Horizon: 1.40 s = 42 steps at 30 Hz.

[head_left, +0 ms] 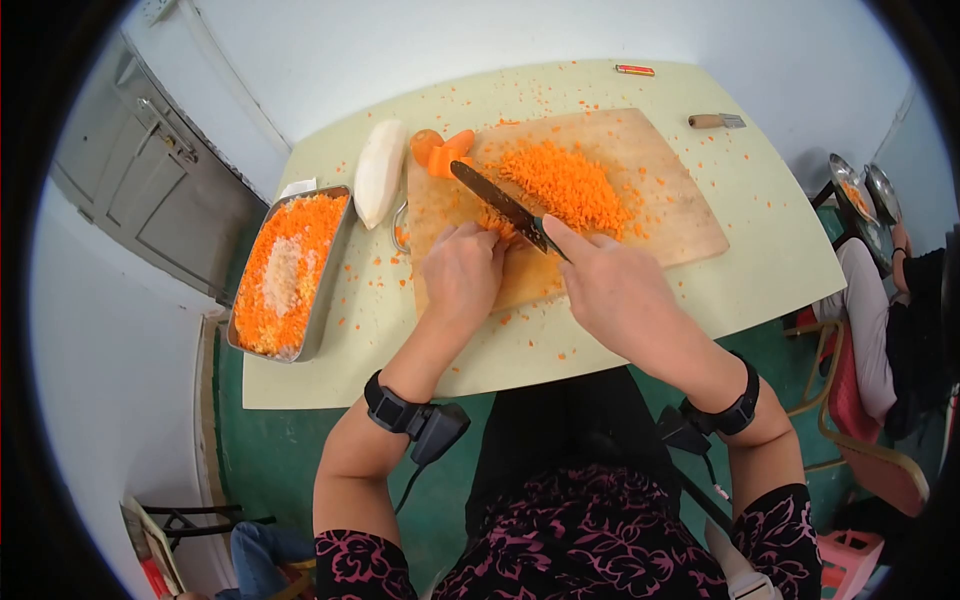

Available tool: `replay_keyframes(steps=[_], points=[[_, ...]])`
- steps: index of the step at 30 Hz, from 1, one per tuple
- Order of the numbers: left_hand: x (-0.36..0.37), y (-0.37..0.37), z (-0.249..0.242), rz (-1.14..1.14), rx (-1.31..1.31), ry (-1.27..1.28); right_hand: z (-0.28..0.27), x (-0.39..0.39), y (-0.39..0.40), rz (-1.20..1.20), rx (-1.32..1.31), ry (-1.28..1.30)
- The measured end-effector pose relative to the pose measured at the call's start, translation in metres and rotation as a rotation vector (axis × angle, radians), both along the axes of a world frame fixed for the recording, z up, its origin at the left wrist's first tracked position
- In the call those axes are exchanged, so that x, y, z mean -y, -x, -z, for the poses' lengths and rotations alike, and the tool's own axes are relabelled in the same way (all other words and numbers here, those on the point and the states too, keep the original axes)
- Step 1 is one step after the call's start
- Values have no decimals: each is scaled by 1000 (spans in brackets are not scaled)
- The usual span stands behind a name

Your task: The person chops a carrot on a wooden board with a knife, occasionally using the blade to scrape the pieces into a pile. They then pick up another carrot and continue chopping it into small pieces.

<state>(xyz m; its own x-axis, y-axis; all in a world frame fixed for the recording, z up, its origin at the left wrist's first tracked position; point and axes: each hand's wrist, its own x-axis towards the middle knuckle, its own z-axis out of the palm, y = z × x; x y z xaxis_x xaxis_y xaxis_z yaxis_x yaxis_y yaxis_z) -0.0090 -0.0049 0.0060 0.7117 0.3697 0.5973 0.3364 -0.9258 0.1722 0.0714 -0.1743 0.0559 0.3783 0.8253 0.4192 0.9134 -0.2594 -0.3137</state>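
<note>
Right grip (622, 292) closed round our knife (497, 202) at the handle; left grip (463, 270) curled tight on carrot (495, 222), likely crisp, slippery.

Both forearms reach forward, banded at the wrists, the left hand (463, 272) set down with fingers curled under, the right hand (617, 285) closed in a grip, its index finger extended.

Open strip right of board (685, 215); radish (380, 172) seemingly blocks left.
</note>
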Motion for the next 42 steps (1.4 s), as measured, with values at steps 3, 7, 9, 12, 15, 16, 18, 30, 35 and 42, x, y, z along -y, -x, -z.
replay_keyframes(steps=[3, 7, 9, 12, 15, 16, 18, 30, 35, 42], points=[[1, 1, 1, 12, 13, 11, -11, 3, 2, 50, -85, -17], [0, 1, 0, 3, -10, 16, -6, 4, 2, 43, -93, 40], [0, 0, 0, 10, -2, 16, -5, 5, 0, 31, -76, 25], [1, 1, 1, 25, 15, 15, -6, 6, 1, -7, -37, -37], [1, 2, -3, 22, -23, 13, 1, 3, -2, -37, 4, -1], [-1, 2, -1, 29, -13, 10, -1, 3, -3, -42, 3, -9], [-1, 2, 1, 34, 2, 12, -6, 4, -2, -44, -13, -24], [2, 3, -3, 12, 0, 27, -8, 5, 7, -36, -12, -68], [1, 2, -2, 30, 19, 14, -7, 0, 3, -52, -9, -36], [-3, 1, 4, 65, 55, -10, -2, 0, 2, -32, -16, -9]])
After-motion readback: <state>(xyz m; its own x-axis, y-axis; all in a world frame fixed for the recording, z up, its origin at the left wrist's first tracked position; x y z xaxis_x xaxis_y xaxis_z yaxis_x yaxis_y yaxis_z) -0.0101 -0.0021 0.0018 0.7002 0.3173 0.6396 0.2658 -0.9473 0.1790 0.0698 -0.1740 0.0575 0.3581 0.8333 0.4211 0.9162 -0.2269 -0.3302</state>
